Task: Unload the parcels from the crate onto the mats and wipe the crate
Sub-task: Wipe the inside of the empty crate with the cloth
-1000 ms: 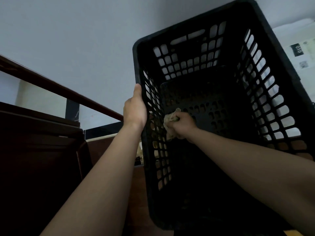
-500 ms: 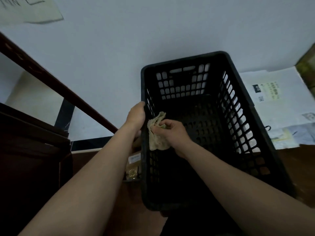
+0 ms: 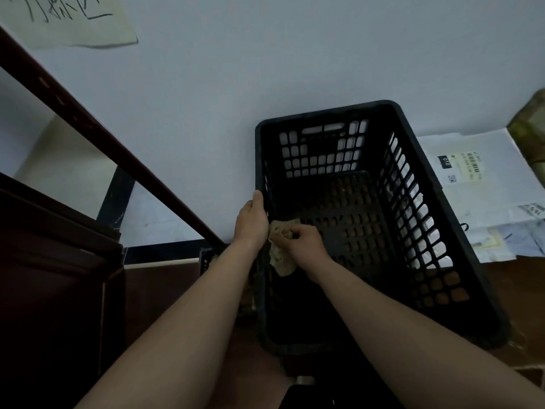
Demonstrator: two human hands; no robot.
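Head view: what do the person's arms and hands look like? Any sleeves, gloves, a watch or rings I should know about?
The left forearm and the right forearm are bare down to the frame's edge: no sleeves show. The left hand and the right hand wear no gloves, and no watch, bracelet or ring shows. The dim light could hide small marks.

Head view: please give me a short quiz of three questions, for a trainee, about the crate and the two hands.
1. True or false: the right hand holds the cloth.
2. What does the left hand grip? A: the crate at its left rim. B: the cloth. C: a parcel.
3. Fill in: the white labelled parcel lies on the crate's ____ side.
Key: 1 true; 2 A; 3 right.
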